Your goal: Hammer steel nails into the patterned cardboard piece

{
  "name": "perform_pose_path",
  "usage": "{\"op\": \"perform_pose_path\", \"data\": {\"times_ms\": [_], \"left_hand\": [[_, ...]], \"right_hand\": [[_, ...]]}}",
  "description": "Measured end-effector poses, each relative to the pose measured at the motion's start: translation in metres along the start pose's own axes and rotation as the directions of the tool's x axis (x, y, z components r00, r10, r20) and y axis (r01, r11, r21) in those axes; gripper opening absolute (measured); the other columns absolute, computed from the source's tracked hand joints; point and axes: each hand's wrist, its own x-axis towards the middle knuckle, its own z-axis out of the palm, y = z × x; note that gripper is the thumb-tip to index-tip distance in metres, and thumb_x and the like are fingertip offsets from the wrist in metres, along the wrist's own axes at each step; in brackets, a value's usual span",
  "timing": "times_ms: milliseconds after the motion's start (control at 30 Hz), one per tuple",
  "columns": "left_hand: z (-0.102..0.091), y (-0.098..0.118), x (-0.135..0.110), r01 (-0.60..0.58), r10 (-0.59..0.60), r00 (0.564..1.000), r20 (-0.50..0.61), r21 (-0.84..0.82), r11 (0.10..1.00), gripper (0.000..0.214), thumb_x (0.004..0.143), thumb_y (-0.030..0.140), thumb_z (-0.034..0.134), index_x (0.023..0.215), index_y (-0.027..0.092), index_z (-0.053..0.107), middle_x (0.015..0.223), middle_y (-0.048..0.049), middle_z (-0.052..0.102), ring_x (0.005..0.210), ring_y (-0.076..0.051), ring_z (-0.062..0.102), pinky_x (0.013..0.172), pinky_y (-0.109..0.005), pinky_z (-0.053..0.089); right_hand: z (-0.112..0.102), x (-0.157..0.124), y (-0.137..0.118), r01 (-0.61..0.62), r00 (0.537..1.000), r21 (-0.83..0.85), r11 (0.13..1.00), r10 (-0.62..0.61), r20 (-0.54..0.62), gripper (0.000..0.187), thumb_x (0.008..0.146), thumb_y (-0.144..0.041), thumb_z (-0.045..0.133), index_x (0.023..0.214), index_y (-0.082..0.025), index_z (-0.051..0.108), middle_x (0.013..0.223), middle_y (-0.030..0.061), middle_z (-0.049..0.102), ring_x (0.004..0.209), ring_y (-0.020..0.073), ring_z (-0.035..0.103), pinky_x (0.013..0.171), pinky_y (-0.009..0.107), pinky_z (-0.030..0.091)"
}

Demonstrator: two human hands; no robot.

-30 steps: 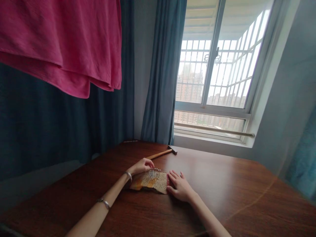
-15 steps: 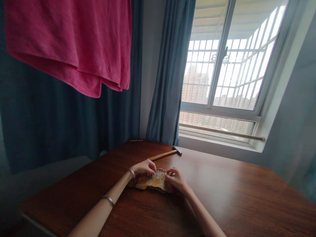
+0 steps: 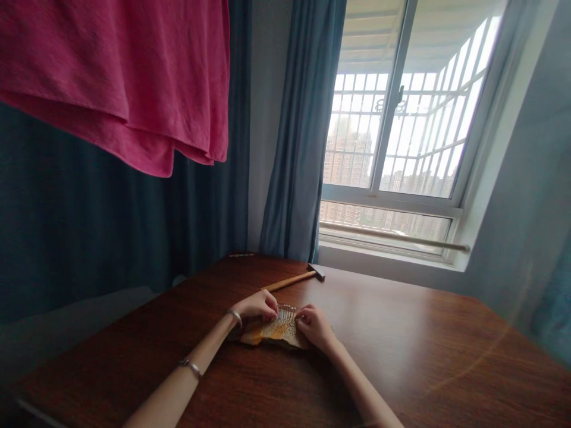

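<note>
A pale, flat, uneven-edged piece with yellow patches and dark dots lies on the brown wooden table. A row of thin upright pins that look like nails stands at its far side. My left hand, with a bracelet at the wrist, bends over the piece's left end, fingers curled together at the row. From the right, my right hand has its fingers pinched close to the row's other end. Whatever sits between the fingertips of either hand is too small to make out.
Beyond my hands a hammer with a wooden handle lies on the table. A pink towel hangs at the upper left before blue curtains. A barred window is behind the table.
The view has turned slightly right, so everything sits a little further left. My right fingers have curled in more at the row. My left hand stays nearly still.
</note>
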Motion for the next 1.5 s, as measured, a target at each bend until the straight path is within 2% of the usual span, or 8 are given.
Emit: {"op": "perform_pose_path", "data": {"times_ms": [400, 533, 833, 967, 1133, 1267, 1367, 1500], "left_hand": [[0.002, 0.009, -0.002, 0.048, -0.047, 0.998, -0.039, 0.018, 0.999, 0.022, 0.055, 0.030, 0.065, 0.066, 0.011, 0.067, 0.054, 0.0001, 0.060, 0.050, -0.011, 0.052, 0.050, -0.021, 0.040], [0.004, 0.011, -0.003, 0.044, -0.044, 0.998, -0.053, -0.002, 0.999, 0.021, 0.055, 0.029, 0.065, 0.064, 0.011, 0.067, 0.053, 0.0005, 0.059, 0.050, -0.011, 0.052, 0.049, -0.021, 0.040], [0.008, 0.008, -0.001, 0.016, -0.016, 0.996, -0.088, 0.003, 1.000, 0.021, 0.056, 0.029, 0.065, 0.064, 0.011, 0.066, 0.054, 0.0001, 0.060, 0.050, -0.012, 0.053, 0.049, -0.021, 0.040], [0.012, 0.007, 0.003, 0.026, -0.030, 0.994, -0.105, -0.041, 0.999, 0.021, 0.056, 0.030, 0.065, 0.063, 0.011, 0.065, 0.054, -0.0006, 0.060, 0.050, -0.012, 0.054, 0.049, -0.022, 0.041], [0.018, 0.002, 0.013, 0.000, -0.026, 0.989, -0.145, -0.174, 0.985, 0.021, 0.057, 0.030, 0.064, 0.067, 0.012, 0.060, 0.060, -0.0027, 0.063, 0.054, -0.014, 0.059, 0.047, -0.022, 0.041], [0.023, -0.003, 0.017, 0.007, -0.047, 0.984, -0.170, -0.231, 0.973, 0.024, 0.061, 0.033, 0.060, 0.073, 0.012, 0.058, 0.060, -0.0034, 0.064, 0.053, -0.015, 0.060, 0.043, -0.020, 0.040], [0.026, -0.004, 0.020, 0.033, -0.096, 0.966, -0.241, -0.253, 0.967, 0.027, 0.065, 0.037, 0.059, 0.075, 0.011, 0.058, 0.059, -0.0033, 0.063, 0.049, -0.013, 0.059, 0.041, -0.019, 0.037], [0.030, -0.003, 0.026, 0.109, -0.211, 0.909, -0.359, -0.283, 0.953, 0.030, 0.066, 0.040, 0.061, 0.066, 0.010, 0.057, 0.056, -0.0029, 0.061, 0.045, -0.011, 0.055, 0.039, -0.019, 0.036]], "right_hand": [[0.003, -0.004, -0.018, 0.045, 0.998, -0.132, 0.990, -0.050, -0.028, 0.017, 0.079, -0.016, 0.051, 0.082, -0.021, 0.067, 0.092, 0.0033, 0.062, 0.089, 0.0151, 0.055, 0.082, 0.023, 0.041], [0.004, -0.005, -0.020, 0.040, 0.999, -0.117, 0.992, -0.043, -0.026, 0.014, 0.078, -0.018, 0.054, 0.083, -0.021, 0.067, 0.093, 0.0034, 0.062, 0.090, 0.0154, 0.055, 0.082, 0.023, 0.041], [0.007, -0.001, -0.006, -0.031, 0.999, -0.022, 0.999, 0.030, -0.042, 0.014, 0.080, -0.024, 0.054, 0.076, -0.021, 0.066, 0.088, 0.0020, 0.063, 0.081, 0.0139, 0.059, 0.075, 0.023, 0.043], [0.003, -0.004, -0.010, -0.022, 0.998, -0.064, 0.998, 0.018, -0.052, 0.016, 0.082, -0.023, 0.050, 0.075, -0.022, 0.064, 0.087, 0.0025, 0.064, 0.083, 0.0151, 0.058, 0.077, 0.024, 0.042], [-0.002, -0.008, -0.016, 0.012, 0.997, -0.123, 0.992, -0.021, -0.070, 0.019, 0.085, -0.023, 0.043, 0.074, -0.020, 0.058, 0.083, 0.0045, 0.063, 0.082, 0.0170, 0.056, 0.075, 0.026, 0.041], [0.001, -0.004, -0.010, -0.062, 0.991, -0.046, 0.997, 0.056, -0.117, 0.017, 0.086, -0.024, 0.038, 0.081, -0.020, 0.053, 0.075, 0.0019, 0.062, 0.069, 0.0143, 0.055, 0.065, 0.023, 0.041], [0.004, 0.005, 0.000, -0.149, 0.982, 0.008, 0.989, 0.149, -0.116, 0.016, 0.084, -0.024, 0.040, 0.076, -0.020, 0.053, 0.072, 0.0013, 0.064, 0.065, 0.0133, 0.058, 0.062, 0.021, 0.041], [0.002, 0.020, 0.010, -0.361, 0.920, 0.011, 0.932, 0.358, -0.159, 0.021, 0.082, -0.022, 0.038, 0.068, -0.019, 0.055, 0.067, 0.0038, 0.068, 0.062, 0.0129, 0.061, 0.059, 0.020, 0.040]]}}
